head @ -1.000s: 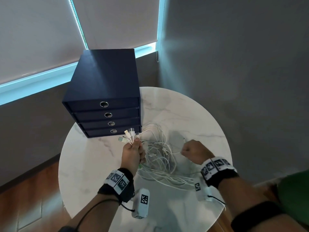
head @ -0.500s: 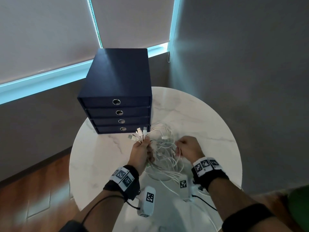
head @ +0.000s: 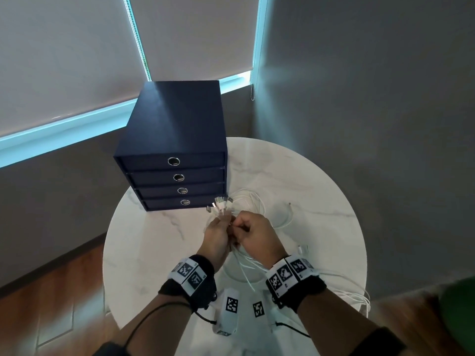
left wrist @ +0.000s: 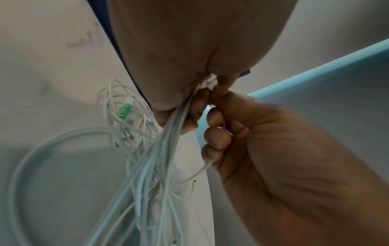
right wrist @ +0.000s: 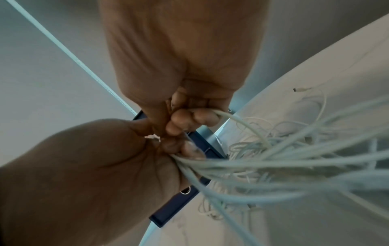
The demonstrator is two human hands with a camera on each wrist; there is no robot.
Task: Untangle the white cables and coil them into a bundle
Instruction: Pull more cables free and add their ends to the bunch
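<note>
White cables (head: 253, 201) bunched in left hand (head: 217, 233), right hand (head: 254, 233) pinching one strand (navy drawer box (head: 177, 140) closed).

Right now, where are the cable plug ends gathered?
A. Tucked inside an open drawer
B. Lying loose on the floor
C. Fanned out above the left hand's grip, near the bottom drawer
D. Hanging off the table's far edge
C: in the head view the plug ends stick up out of the left hand, just in front of the drawer unit, whose drawers are all closed, while the right hand grips a cable beside it.
</note>
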